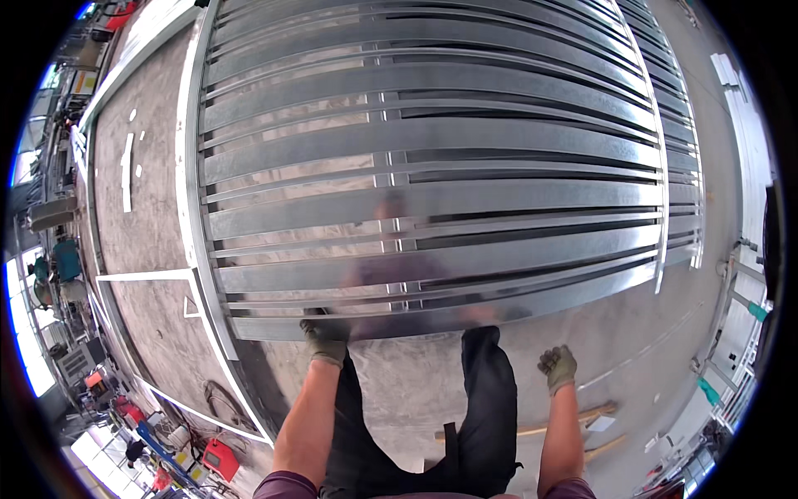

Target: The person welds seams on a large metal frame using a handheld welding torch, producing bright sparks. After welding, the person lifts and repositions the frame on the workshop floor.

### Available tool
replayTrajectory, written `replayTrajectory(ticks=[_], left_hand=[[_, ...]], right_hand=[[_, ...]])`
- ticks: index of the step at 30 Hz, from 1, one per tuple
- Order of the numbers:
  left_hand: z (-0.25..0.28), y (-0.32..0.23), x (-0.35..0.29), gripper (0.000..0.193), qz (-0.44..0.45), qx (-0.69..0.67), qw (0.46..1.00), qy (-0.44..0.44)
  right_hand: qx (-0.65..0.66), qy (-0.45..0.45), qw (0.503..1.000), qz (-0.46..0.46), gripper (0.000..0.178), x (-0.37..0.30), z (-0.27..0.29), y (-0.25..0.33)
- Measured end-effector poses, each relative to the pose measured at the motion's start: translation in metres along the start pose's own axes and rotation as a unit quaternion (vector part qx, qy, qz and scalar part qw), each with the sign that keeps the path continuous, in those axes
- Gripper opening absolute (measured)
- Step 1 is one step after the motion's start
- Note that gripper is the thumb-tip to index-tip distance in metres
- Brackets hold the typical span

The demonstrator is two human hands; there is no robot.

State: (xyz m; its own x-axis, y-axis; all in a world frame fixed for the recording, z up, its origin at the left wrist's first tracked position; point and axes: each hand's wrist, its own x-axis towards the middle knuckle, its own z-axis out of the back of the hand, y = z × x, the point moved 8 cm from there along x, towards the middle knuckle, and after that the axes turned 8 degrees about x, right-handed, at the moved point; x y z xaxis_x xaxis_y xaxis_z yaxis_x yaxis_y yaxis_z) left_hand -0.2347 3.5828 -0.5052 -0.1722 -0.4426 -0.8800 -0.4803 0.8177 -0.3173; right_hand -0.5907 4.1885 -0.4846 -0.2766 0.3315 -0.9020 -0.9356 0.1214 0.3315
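A large panel of shiny metal slats [440, 200] lies in front of me, set in a frame with thin rails between the broad slats. My left hand [324, 341], in a dark olive glove, is closed over the near slat close to the panel's left corner, its fingertips partly hidden by the thin rail. My right hand [558, 366], gloved alike, hangs apart from the panel at the lower right. Its fingers are curled in, and nothing shows in them.
More slatted panels [683, 166] lie under and beyond the right side. A pale metal frame [150, 275] stands at the left over the concrete floor. Wooden strips [573, 417] lie behind my right leg. A red box-shaped machine [220, 458] and cables are at the lower left.
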Motion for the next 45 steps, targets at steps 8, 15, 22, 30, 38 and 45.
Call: replayTrajectory(ticks=[8, 15, 22, 30, 38, 45], left_hand=[[0.033, 0.118, 0.063, 0.064, 0.031, 0.074, 0.997, -0.001], [-0.004, 0.2, 0.062, 0.073, 0.086, 0.06, 0.991, -0.086], [-0.079, 0.32, 0.033, 0.071, 0.128, 0.104, 0.985, 0.04], [-0.175, 0.462, -0.021, 0.063, 0.238, 0.114, 0.958, 0.115], [-0.216, 0.318, -0.17, 0.031, 0.107, 0.615, 0.767, 0.146], [-0.127, 0.147, -0.125, 0.05, 0.003, 0.85, 0.526, -0.04]], right_hand=[[-0.04, 0.107, 0.982, 0.15, 0.031, -0.132, -0.133, -0.051], [-0.158, 0.169, 0.955, 0.183, 0.022, -0.148, -0.169, -0.104], [-0.112, 0.152, 0.958, 0.215, 0.02, -0.134, -0.161, -0.084], [-0.065, 0.091, 0.942, 0.318, 0.02, -0.141, -0.147, 0.0], [0.126, 0.035, 0.978, 0.163, 0.026, -0.193, -0.121, -0.029], [0.074, 0.092, 0.989, 0.088, 0.021, -0.161, -0.148, -0.008]])
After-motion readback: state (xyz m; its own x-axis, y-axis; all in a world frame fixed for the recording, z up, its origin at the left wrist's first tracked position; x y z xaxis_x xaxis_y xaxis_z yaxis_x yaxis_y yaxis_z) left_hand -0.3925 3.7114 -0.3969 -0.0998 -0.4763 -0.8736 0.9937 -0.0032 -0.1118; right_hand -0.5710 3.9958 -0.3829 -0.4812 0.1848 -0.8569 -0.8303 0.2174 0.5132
